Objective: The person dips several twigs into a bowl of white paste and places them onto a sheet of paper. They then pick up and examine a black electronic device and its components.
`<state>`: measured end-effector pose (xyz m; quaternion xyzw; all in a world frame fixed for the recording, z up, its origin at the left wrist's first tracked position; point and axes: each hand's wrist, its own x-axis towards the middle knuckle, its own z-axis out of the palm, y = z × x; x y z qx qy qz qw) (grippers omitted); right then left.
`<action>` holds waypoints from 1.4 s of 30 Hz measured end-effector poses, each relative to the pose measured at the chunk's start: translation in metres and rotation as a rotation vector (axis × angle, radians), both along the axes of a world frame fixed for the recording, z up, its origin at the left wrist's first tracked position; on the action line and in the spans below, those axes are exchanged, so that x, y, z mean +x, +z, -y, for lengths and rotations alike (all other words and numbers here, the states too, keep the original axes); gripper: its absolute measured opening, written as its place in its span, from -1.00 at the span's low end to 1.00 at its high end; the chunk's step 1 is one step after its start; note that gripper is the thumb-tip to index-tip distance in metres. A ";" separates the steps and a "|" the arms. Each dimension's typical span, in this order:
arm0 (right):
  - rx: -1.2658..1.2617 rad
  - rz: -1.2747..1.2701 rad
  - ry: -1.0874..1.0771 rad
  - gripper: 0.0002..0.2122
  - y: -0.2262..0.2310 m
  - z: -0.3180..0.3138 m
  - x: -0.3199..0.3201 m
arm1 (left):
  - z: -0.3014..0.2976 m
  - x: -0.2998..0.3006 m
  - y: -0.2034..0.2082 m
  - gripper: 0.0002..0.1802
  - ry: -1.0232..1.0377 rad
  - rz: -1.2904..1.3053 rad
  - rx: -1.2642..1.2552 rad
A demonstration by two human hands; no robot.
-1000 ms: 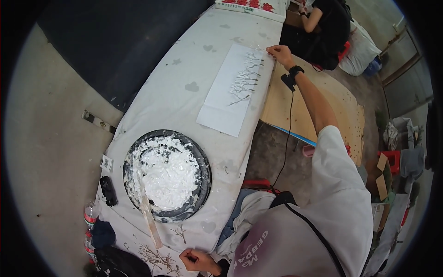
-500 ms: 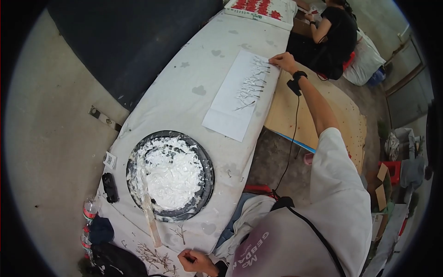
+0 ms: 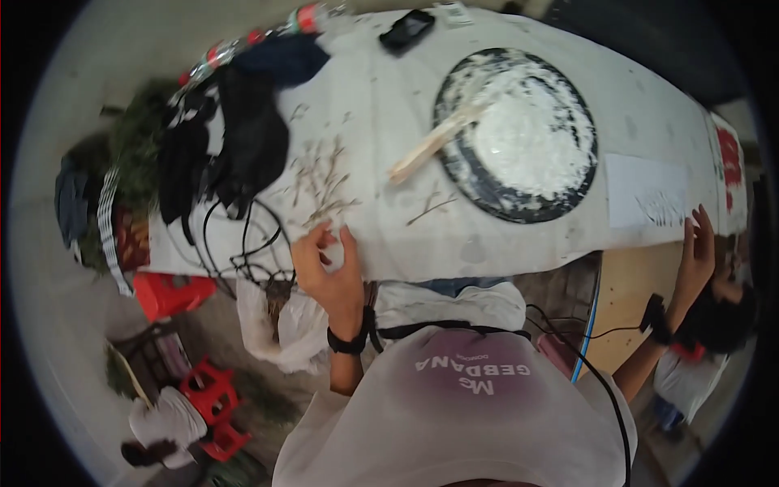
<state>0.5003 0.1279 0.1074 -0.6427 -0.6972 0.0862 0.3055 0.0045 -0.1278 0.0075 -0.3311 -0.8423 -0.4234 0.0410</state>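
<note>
My left hand (image 3: 329,264) hovers at the near end of a pile of bare twigs (image 3: 320,183), thumb and forefinger apart with nothing visible between them. To its right one small twig (image 3: 430,209) lies alone on the cloth. Farther right is a round black tray (image 3: 469,187) spread with thick white paste (image 3: 531,142); a flat wooden stick (image 3: 430,148) leans over its rim. My right hand (image 3: 698,243), fingers apart, is beside a white paper sheet (image 3: 629,183). White-coated twigs (image 3: 661,209) lie in a row on that sheet.
Black cables (image 3: 251,252) and a black bag (image 3: 251,138) crowd the table's left end. Plastic bottles (image 3: 308,18) and a small black object (image 3: 407,32) lie along the far edge. A wooden board (image 3: 637,300) adjoins at right. Red stools (image 3: 213,390) and a person (image 3: 166,422) are lower left.
The view has swung toward the left end of the table. My left hand has moved up to the twig pile and spread its fingers; my right hand has come off the paper's edge.
</note>
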 end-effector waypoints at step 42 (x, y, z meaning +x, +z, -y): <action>-0.372 -0.130 0.701 -0.84 -0.069 0.136 -0.301 | -0.052 0.031 0.019 -0.85 -0.453 0.141 -0.412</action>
